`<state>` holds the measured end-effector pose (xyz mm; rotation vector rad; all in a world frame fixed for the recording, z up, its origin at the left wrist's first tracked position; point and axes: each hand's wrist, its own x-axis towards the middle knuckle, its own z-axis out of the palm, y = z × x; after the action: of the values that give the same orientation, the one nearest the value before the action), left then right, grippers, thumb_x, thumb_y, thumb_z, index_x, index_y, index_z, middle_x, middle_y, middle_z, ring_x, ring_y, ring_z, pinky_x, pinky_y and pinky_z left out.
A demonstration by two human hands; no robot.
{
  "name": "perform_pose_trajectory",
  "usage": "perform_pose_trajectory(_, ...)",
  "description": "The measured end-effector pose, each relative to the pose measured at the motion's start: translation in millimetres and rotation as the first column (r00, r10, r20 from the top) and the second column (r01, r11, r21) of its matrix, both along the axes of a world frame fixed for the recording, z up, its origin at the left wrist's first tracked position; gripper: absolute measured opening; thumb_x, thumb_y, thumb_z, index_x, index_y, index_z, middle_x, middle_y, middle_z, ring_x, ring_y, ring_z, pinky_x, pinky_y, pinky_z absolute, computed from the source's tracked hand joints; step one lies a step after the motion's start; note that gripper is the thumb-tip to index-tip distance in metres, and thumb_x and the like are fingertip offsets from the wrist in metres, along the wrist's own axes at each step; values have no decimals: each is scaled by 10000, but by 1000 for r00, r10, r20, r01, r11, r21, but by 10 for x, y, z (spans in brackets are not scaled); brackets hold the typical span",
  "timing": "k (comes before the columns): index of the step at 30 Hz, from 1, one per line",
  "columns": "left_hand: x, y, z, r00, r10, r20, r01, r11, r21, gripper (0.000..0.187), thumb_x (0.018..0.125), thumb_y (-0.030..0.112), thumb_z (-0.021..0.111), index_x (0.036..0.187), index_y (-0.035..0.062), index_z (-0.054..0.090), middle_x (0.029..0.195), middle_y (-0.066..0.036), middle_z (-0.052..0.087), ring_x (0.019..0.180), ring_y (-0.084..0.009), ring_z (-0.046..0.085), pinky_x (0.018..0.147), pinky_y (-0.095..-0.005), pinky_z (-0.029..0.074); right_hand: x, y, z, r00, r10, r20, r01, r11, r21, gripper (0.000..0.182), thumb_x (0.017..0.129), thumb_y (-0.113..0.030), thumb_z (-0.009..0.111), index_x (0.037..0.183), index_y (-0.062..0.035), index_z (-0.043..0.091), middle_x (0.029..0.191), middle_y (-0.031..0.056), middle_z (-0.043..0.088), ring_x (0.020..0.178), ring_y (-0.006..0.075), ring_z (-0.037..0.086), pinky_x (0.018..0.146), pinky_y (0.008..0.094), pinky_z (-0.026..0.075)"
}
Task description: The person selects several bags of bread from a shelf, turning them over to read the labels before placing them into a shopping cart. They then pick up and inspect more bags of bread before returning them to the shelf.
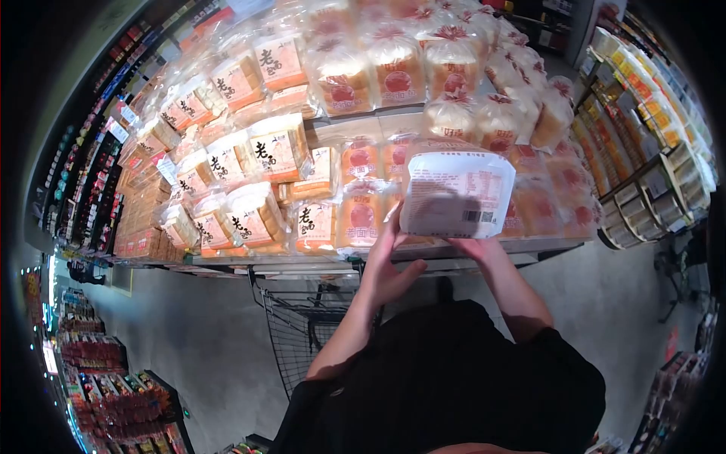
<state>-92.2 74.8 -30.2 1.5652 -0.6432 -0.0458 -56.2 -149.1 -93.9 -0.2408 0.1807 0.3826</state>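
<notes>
A white plastic-wrapped package [457, 193] is held up before the bread display, its printed back with fine text, a table and a barcode facing me. My right hand [478, 247] grips it from below at the bottom edge, with most of its fingers hidden behind it. My left hand [388, 266] supports its lower left corner, fingers along the side and thumb held away from it. Behind the package are bagged loaves with red print [361, 216] and square bread packs with black lettering [274, 155], stacked in rows.
A black wire shopping cart [295, 329] stands below the display's front edge, left of my body. Shelves of yellow packs [631, 72] are at the right. Bottle shelves [79, 163] line the far left, and more stocked racks [128, 405] stand at lower left on the grey floor.
</notes>
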Motion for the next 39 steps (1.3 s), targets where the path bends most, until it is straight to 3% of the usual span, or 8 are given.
perform_pose_trajectory(6, -77, -37, -98, 998, -59, -7, 59, 998, -28, 909, 807, 45, 688, 1512, -11, 116, 1532, -170, 256, 1343, -260, 390, 1086, -399, 356, -196, -131, -140, 998, -54, 32, 54, 999, 3, 412, 998, -329, 451, 1296, -56, 528, 1275, 130, 578, 1168, 268, 558, 1001, 447, 466)
perform_pose_trajectory(12, -86, -148, -144, 987, -159, -29, 154, 979, -131, 903, 828, 106, 711, 1507, -16, 128, 1509, -152, 293, 1360, -260, 363, 1093, -428, 344, -342, -214, -66, 993, -107, 43, 106, 994, 18, 386, 1012, -286, 434, 1292, -35, 520, 1260, 136, 584, 1122, 258, 591, 955, 430, 507)
perform_pose_trajectory(23, -80, -244, -183, 986, -145, -88, 141, 989, -51, 865, 803, 29, 706, 1497, 11, 189, 1486, -133, 315, 1365, -248, 350, 1118, -403, 308, -421, -351, -17, 989, -133, 57, 132, 991, 24, 376, 1014, -287, 431, 1280, -41, 532, 1243, 128, 592, 1106, 243, 599, 927, 415, 526)
perform_pose_trajectory(27, -77, -144, -358, 999, -40, -35, 41, 998, 46, 804, 792, -61, 674, 1471, 9, 250, 1417, -134, 419, 1321, -234, 418, 1098, -358, 339, -384, -378, 5, 969, -98, 225, 121, 989, -89, 409, 1003, -318, 461, 1317, -58, 499, 1282, 110, 562, 1123, 222, 586, 955, 398, 503)
perform_pose_trajectory(30, -9, -68, -422, 984, 14, -179, -47, 981, -186, 633, 870, -41, 608, 1429, 6, 315, 1347, -122, 495, 1257, -201, 479, 1052, -317, 383, -344, -285, -75, 882, -68, 467, 204, 947, -248, 443, 1002, -328, 478, 1353, -58, 464, 1317, 92, 538, 1134, 200, 576, 970, 378, 488)
perform_pose_trajectory(33, 73, 217, -572, 917, 185, -354, -250, 956, -150, 471, 985, 126, 515, 1420, 49, 350, 1282, -88, 542, 1183, -167, 511, 984, -313, 417, -314, -107, -143, 869, 47, 493, 162, 914, -371, 445, 1002, -325, 480, 1358, -57, 459, 1322, 91, 534, 1136, 198, 574, 972, 376, 486)
perform_pose_trajectory(34, 78, 312, -609, 924, 221, -311, -254, 965, -70, 509, 1025, 328, 444, 1442, 60, 328, 1344, -91, 510, 1224, -189, 492, 994, -320, 405, -329, -20, -183, 876, 98, 473, 123, 902, -415, 446, 1002, -324, 481, 1359, -56, 457, 1324, 91, 532, 1137, 197, 573, 973, 375, 485)
perform_pose_trajectory(39, -72, 697, -549, 809, 268, -524, -366, 926, -90, 604, 1013, 419, 445, 1433, 6, 310, 1393, -108, 460, 1215, -212, 488, 1016, -316, 371, -413, 471, -427, 882, 362, 302, -157, 829, -536, 450, 1003, -318, 484, 1366, -55, 449, 1332, 89, 526, 1140, 192, 570, 977, 372, 482)
